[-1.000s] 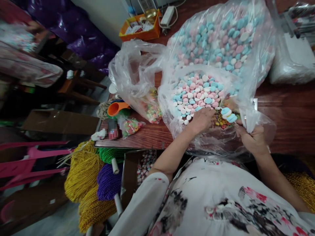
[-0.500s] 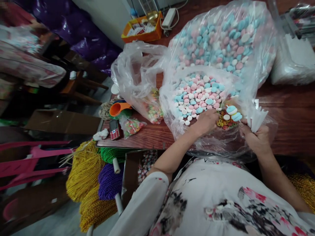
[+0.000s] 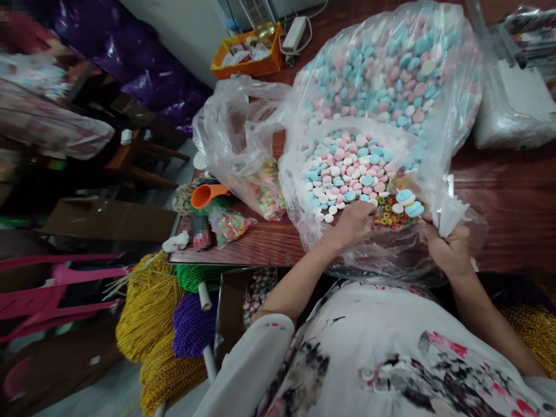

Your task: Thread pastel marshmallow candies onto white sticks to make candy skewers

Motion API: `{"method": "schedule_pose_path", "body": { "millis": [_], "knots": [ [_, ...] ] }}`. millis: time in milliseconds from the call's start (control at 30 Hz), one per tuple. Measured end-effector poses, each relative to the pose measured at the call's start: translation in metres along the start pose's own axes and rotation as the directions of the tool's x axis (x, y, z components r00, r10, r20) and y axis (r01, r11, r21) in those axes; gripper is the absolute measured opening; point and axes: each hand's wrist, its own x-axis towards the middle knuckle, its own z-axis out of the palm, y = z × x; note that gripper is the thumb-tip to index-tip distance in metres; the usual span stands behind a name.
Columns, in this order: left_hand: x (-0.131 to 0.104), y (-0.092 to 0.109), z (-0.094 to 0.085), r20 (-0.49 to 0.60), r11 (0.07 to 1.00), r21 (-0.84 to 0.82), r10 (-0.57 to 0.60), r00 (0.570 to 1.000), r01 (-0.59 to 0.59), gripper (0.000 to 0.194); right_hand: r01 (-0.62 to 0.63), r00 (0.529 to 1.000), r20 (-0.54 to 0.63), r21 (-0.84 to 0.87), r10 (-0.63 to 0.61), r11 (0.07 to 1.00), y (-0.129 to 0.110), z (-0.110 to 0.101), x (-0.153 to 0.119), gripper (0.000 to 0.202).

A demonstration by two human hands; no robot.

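Note:
My left hand is closed with its fingertips together, at the edge of the loose pink, blue and white discs. Whatever it pinches is hidden. My right hand is closed round a bundle of white strips that stick up past the fingers. By its thumb and forefinger is a short row of blue, white and yellow discs. Small yellow, green and red rings lie between the hands. A large clear plastic bag holds the discs and spreads beneath both hands.
To the left are a clear bag, an orange scoop, a small bag of coloured pieces and a blurred phone. An orange tray and a power strip stand behind. Yellow cord bundles hang below the table edge.
My left hand has drawn back a little to the left, off the small rings. My right hand still grips the white bundle. The whole view has shifted slightly.

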Motion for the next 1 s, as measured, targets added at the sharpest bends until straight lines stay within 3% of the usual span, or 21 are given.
{"method": "schedule_pose_path", "body": {
  "millis": [67,100,167,233,300,433,500,600,733,900,1000],
  "knots": [
    [0.004,0.002,0.001,-0.033,0.993,-0.112,-0.028,0.999,0.024,0.027,0.000,1.000,0.002,0.017,0.000,1.000,-0.001,0.001,0.001,0.015],
    [0.007,0.005,0.002,0.001,0.992,-0.125,-0.006,1.000,0.006,0.030,-0.003,1.000,-0.001,0.024,0.003,1.000,0.000,0.001,0.002,0.016],
    [0.014,0.014,0.003,0.142,0.995,-0.068,0.086,0.986,-0.077,0.034,-0.007,1.000,-0.027,0.029,0.007,1.000,0.001,0.000,0.002,0.017],
    [0.020,0.022,0.004,0.294,0.982,0.028,0.172,0.940,-0.189,0.035,0.001,0.999,-0.049,0.023,0.000,1.000,0.002,-0.001,0.001,0.018],
    [0.022,0.027,0.004,0.368,0.962,0.125,0.181,0.912,-0.241,0.037,0.007,0.999,-0.046,0.008,-0.006,1.000,0.003,-0.003,0.000,0.019],
    [0.015,0.024,0.007,0.309,0.914,0.342,0.108,0.945,-0.217,0.034,0.017,1.000,-0.021,-0.013,-0.017,1.000,0.002,-0.007,-0.004,0.019],
    [0.009,0.020,0.011,0.280,0.885,0.388,0.153,0.948,-0.258,0.032,0.020,1.000,-0.024,0.001,-0.020,1.000,0.002,-0.007,-0.005,0.017],
    [0.004,0.016,0.018,0.262,0.860,0.393,0.235,0.936,-0.326,0.034,0.017,1.000,-0.012,0.015,-0.016,1.000,0.001,-0.004,-0.004,0.016],
    [0.007,0.014,0.025,0.227,0.856,0.411,0.239,0.944,-0.315,0.027,-0.002,1.000,-0.003,0.023,0.002,1.000,0.003,0.002,-0.003,0.017],
    [0.021,0.024,0.036,0.247,0.838,0.369,0.328,0.912,-0.402,0.024,-0.006,1.000,0.006,-0.017,0.006,1.000,0.007,0.004,-0.004,0.018],
    [0.024,0.028,0.041,0.224,0.846,0.357,0.334,0.916,-0.396,0.023,0.004,1.000,0.016,-0.021,-0.003,1.000,0.010,0.002,-0.005,0.018]
  ]
}}
